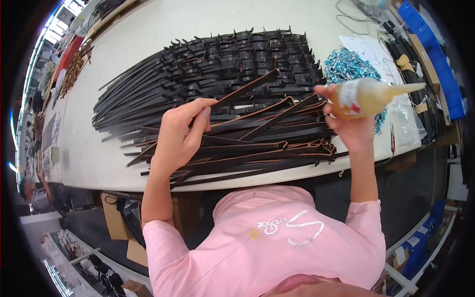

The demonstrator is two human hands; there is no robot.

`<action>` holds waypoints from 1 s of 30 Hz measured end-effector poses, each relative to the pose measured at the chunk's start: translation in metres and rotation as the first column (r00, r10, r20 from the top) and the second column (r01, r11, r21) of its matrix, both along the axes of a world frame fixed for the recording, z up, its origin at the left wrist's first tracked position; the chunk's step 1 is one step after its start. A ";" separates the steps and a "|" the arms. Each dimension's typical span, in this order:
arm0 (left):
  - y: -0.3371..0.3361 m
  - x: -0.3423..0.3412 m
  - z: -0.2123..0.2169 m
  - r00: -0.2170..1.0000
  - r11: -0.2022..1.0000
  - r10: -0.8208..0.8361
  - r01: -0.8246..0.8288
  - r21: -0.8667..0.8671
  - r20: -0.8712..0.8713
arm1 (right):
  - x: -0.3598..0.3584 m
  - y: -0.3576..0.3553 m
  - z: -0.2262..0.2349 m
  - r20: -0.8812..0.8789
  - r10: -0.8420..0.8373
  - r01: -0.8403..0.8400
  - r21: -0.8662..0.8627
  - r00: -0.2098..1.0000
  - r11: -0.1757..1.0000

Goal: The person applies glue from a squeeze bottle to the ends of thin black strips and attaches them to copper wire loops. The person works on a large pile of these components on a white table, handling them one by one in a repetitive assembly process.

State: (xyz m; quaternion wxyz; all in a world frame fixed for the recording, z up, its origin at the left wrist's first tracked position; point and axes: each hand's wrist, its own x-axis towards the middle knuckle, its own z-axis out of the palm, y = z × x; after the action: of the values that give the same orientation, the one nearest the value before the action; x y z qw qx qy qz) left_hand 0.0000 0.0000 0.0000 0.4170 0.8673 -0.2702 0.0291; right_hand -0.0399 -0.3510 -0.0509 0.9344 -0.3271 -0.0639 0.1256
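Note:
My left hand (184, 129) pinches a dark leather strap (247, 88) between thumb and fingers. The strap slants up to the right, over the rows of other straps. In my right hand (352, 129) is a squeeze bottle (357, 99) of yellowish liquid, tilted on its side, its long pale nozzle pointing right; it is slightly blurred. Below both hands lies a loose pile of black straps (257, 161) with brown edges, some folded into loops at the right end. Behind it, many black straps (237, 54) lie in overlapping rows, with small upright ends sticking up.
The white table (316, 15) bears everything. Right of the straps is a heap of blue and silver metal hardware (349, 64), partly on a paper sheet. A slim red tool (393, 137) lies near the right edge. A blue bin (435, 59) stands far right; an open cardboard box (116, 218) sits below left.

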 end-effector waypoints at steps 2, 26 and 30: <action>0.002 0.014 -0.010 0.988 0.990 -0.088 0.072 -0.119 -0.130 | 0.017 0.016 0.008 0.056 0.021 -0.021 -0.014 0.998 1.000; -0.038 0.042 -0.032 0.988 0.996 -0.083 0.076 -0.056 -0.131 | 0.062 0.059 0.007 -0.089 0.039 -0.035 0.045 0.995 0.998; -0.080 0.034 -0.039 0.953 0.876 -0.247 0.142 -0.460 -0.176 | 0.057 0.059 0.001 -0.084 0.072 -0.072 0.012 0.994 0.997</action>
State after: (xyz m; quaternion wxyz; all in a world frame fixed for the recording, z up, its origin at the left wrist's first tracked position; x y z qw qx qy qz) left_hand 0.0342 -0.0795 -0.0395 0.6322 0.7154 -0.2929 -0.0528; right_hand 0.0167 -0.2922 -0.0500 0.9326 -0.3148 -0.0365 0.1726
